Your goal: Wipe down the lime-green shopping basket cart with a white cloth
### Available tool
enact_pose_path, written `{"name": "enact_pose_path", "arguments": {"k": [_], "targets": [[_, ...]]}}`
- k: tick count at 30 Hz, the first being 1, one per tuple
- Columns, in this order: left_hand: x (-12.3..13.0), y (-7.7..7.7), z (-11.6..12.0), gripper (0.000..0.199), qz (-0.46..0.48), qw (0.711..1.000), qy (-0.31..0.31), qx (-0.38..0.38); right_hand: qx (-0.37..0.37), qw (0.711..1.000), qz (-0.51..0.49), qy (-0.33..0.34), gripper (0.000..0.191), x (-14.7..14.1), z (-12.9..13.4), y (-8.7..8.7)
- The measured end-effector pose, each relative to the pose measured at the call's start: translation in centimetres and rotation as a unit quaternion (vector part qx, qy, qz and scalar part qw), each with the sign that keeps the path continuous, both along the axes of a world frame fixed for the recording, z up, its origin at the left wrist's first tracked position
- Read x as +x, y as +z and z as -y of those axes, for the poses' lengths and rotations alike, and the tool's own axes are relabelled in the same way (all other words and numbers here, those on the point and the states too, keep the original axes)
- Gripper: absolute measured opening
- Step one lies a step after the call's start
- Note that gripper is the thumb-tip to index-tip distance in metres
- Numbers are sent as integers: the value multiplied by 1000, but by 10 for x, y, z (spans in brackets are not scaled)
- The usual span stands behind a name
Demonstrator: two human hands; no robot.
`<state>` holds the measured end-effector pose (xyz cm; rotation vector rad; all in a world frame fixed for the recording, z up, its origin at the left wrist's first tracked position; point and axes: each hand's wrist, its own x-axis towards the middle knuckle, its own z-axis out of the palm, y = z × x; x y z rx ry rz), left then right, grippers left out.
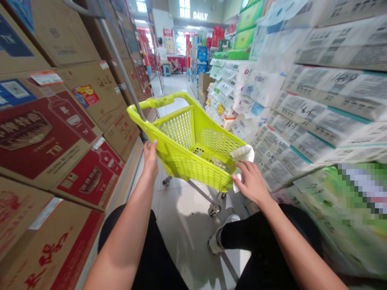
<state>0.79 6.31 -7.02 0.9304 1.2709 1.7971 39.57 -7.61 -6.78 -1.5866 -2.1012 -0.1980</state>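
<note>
A yellow-green plastic shopping cart stands at an angle in front of me, its perforated basket bare inside. My left hand is at the basket's near left side, thumb against the plastic and fingers curled, partly hidden. At the right end of the basket, my right hand presses a white wipe onto the rim, thumb on the near side and fingers over the top. The wipe drapes over the corner; whether it is cloth or paper I cannot tell. The cart's handle points away to the far left.
Stacked cardboard cartons line the left side close to the cart. Piled packs of tissue rise on the right, with green packs lower down. A metal pole slants down to the cart. The tiled aisle runs on behind.
</note>
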Motion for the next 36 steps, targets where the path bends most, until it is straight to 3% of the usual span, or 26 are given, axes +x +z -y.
{"name": "enact_pose_path", "arguments": {"k": [3,7,10,15,18,22,25,27,30,33,36], "targets": [[0,-2,-8,70,22,999,11,24,10,997,-51,-56,63,5,13,-21],[0,1,-12,69,14,996,15,87,-12,996,-83,-30,58,22,13,-27],[-1,4,-7,67,-5,996,27,85,-13,994,-107,-7,56,28,6,-9],[-2,8,10,62,-22,998,34,57,35,963,-233,-134,67,-1,-16,31],[-1,7,18,59,-45,997,35,57,74,954,-274,-97,67,-28,-31,52],[3,5,24,60,-68,995,54,56,-2,973,-225,58,64,-60,-31,71],[8,5,28,61,-79,993,68,57,-62,973,-163,148,56,-72,-25,71],[10,6,30,61,-75,993,72,59,-48,984,-110,132,60,-71,-27,62],[8,7,31,61,-72,993,83,46,-6,999,-14,29,65,-60,-43,44],[3,6,28,54,-90,991,88,36,-65,996,61,-21,56,-55,-62,33],[5,4,26,48,-81,993,69,49,-101,991,70,-48,56,-79,-68,33]]}}
